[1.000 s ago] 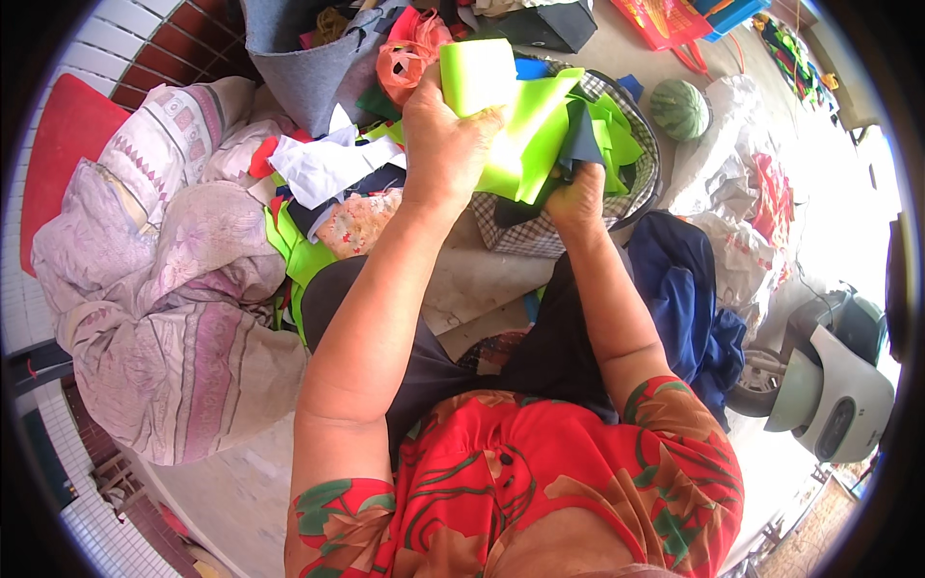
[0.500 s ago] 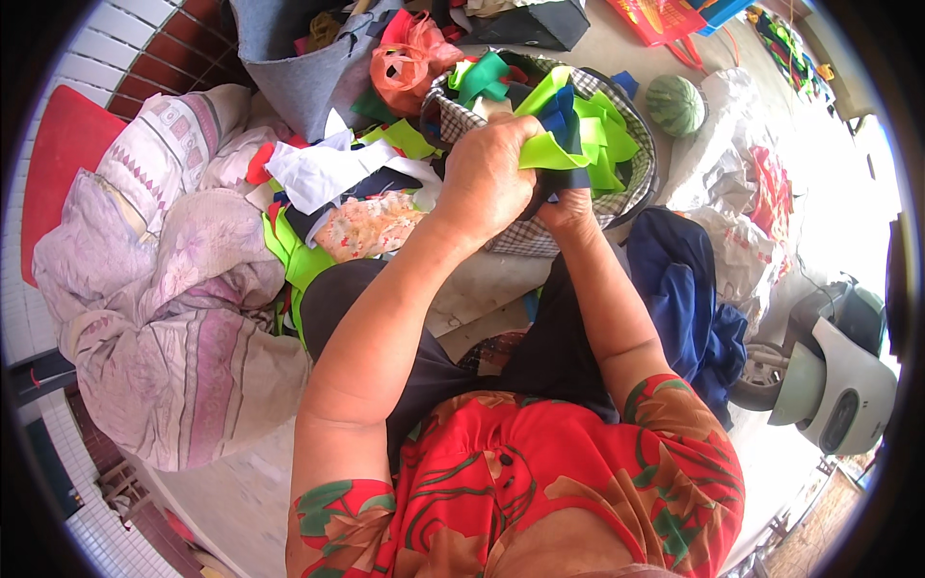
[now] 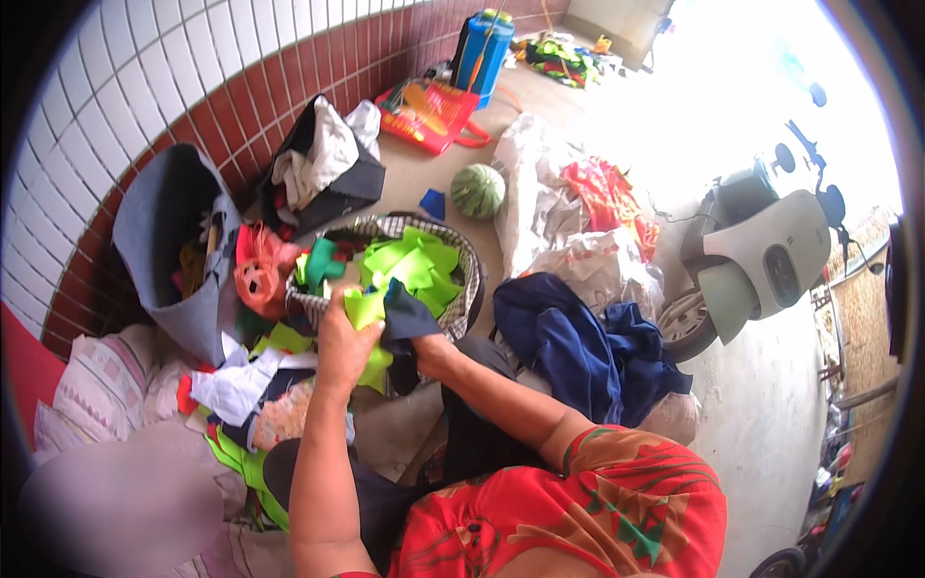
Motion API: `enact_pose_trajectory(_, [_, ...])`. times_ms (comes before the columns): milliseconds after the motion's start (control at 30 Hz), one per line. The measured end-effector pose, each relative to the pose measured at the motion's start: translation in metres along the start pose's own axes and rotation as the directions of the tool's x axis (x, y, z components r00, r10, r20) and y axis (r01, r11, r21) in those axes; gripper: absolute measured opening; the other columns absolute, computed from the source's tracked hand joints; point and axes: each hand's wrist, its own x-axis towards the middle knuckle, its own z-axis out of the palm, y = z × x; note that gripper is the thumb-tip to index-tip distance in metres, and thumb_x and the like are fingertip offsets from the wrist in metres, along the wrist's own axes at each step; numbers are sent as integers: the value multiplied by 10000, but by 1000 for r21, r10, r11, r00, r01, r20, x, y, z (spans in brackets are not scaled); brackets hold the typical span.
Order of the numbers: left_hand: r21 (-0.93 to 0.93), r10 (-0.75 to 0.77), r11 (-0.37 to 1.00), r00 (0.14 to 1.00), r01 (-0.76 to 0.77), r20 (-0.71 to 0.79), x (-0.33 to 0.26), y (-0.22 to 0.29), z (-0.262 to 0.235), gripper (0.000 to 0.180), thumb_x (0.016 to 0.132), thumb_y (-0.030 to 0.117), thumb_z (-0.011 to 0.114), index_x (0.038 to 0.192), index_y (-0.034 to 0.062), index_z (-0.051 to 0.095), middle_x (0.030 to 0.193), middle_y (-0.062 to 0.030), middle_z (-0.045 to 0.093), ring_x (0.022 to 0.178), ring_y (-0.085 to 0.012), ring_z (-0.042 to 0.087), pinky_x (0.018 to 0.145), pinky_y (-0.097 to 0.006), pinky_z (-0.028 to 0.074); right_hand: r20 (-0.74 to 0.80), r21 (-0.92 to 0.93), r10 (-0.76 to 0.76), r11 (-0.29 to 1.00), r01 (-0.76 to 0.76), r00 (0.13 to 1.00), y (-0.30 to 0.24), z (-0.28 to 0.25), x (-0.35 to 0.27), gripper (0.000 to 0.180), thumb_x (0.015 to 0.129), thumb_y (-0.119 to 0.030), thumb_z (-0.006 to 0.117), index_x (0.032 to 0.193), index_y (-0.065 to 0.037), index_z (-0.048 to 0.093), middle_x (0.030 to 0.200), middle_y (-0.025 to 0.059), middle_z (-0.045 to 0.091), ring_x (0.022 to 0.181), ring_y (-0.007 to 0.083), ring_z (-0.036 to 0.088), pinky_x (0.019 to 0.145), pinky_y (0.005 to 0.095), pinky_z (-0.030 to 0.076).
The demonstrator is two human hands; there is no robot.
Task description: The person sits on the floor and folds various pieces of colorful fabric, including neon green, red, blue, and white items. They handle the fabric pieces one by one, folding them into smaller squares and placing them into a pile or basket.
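My left hand (image 3: 344, 337) is closed round a lime-green cloth scrap (image 3: 364, 310) at the near left side of a checkered cloth basket (image 3: 470, 275). Beside it my right hand (image 3: 436, 356) grips a navy cloth scrap (image 3: 409, 316), its fingers partly hidden by the cloth. The two scraps meet between my hands. Inside the basket lie several lime-green scraps (image 3: 416, 265) and a dark green strip (image 3: 323, 263). White scraps (image 3: 234, 383) and a flowered scrap (image 3: 279, 424) are heaped left of my left forearm.
Left of the basket stand a red plastic bag (image 3: 260, 270) and a grey-blue felt bin (image 3: 164, 255). Beyond it are a black box with cloth (image 3: 332, 188) and a watermelon (image 3: 478, 191). Navy garments (image 3: 568, 332), white sacks (image 3: 530, 207) and a scooter (image 3: 766, 255) lie to the right.
My view has swung right, so the basket and heaps appear farther left and lower. My hands have moved from over the basket to its near side, still holding the lime-green and navy cloth.
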Motion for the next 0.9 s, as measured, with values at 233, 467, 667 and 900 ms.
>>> enact_pose_trajectory(233, [-114,-94,986,971,122,221,-11,-12,19,292,640,-24,692,924,-5,626,822,-38,647,720,-132,593,659,-276,480,12,-267,-163,950,160,987,-19,-12,-37,311,815,-165,582,1118,-106,541,922,-41,560,715,46,512,558,198,404])
enact_pose_trajectory(467, [-291,-82,948,981,131,174,-13,-5,-2,220,688,-50,666,906,-30,649,805,-46,655,681,-122,597,615,-260,471,-168,-494,-244,859,132,955,-62,-41,-83,204,795,-127,557,987,-63,577,834,-5,542,689,85,509,574,226,412])
enact_pose_trajectory(667, [63,53,997,979,-42,-196,-2,-22,-69,246,676,-13,660,920,-28,627,830,-111,655,738,-239,626,683,-340,484,-236,-788,-403,612,68,884,-30,-115,-106,200,806,-114,556,997,-56,576,833,7,557,706,102,527,600,234,429])
enact_pose_trajectory(900, [643,116,714,858,279,-501,-21,-14,-143,278,699,48,663,966,-3,601,895,-212,642,844,-384,620,729,-452,475,-204,-927,-495,375,-4,845,13,-178,-129,196,820,-98,554,1008,-48,575,832,22,574,727,121,549,630,244,448])
